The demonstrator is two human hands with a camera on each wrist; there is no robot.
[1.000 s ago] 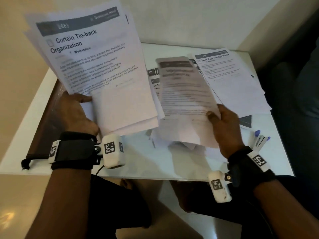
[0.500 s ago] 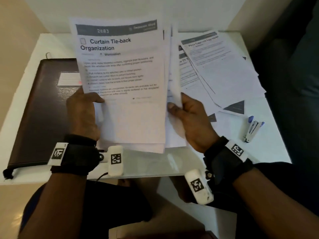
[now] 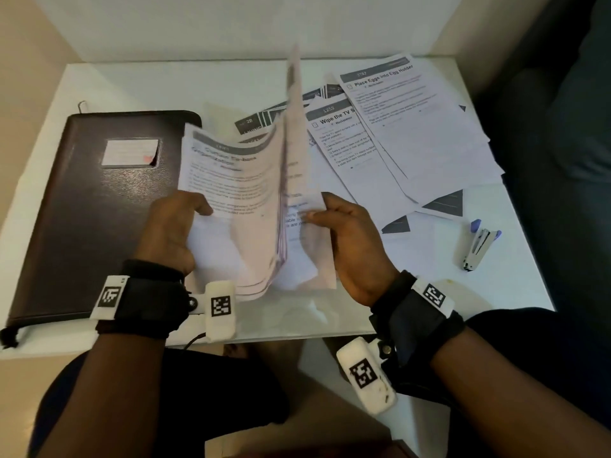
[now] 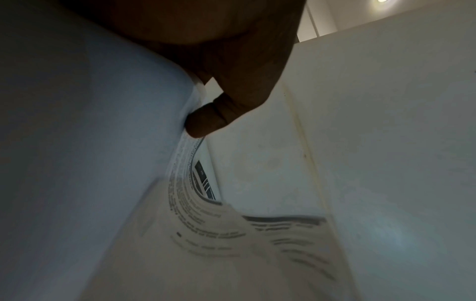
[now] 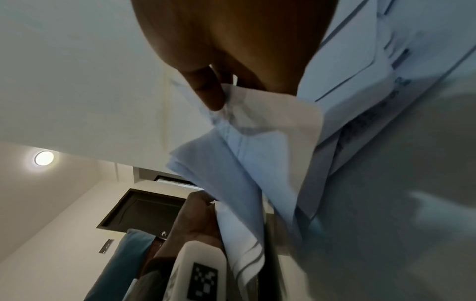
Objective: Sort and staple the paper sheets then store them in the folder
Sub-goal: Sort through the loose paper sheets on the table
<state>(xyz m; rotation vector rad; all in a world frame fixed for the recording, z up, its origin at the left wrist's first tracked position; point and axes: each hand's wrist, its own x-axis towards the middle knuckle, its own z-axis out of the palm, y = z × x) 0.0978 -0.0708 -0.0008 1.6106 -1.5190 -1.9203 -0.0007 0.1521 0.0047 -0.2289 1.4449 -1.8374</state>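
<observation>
A stack of printed paper sheets (image 3: 238, 206) is held above the white table (image 3: 139, 84), its top page headed "Curtain Tie-back Organization". My left hand (image 3: 172, 226) grips the stack's left edge, thumb on top. My right hand (image 3: 344, 233) pinches one sheet (image 3: 297, 153) standing nearly upright at the stack's right side. The left wrist view shows my thumb (image 4: 206, 120) pressed on curved sheets (image 4: 90, 142). In the right wrist view, fingers (image 5: 208, 89) pinch a sheet's corner (image 5: 270, 114). A dark closed folder (image 3: 82, 209) lies at the left. A stapler (image 3: 479, 242) lies at the right.
Loose printed sheets (image 3: 413, 127) lie spread over the table's back right, some overlapping. A metal clip (image 3: 82, 105) sits behind the folder. Walls close the table's far side, and a dark seat (image 3: 562, 160) stands to the right.
The stack has dropped lower and tilted towards the table. My right hand has swung its sheet up on edge beside the stack, where earlier it lay flat against it.
</observation>
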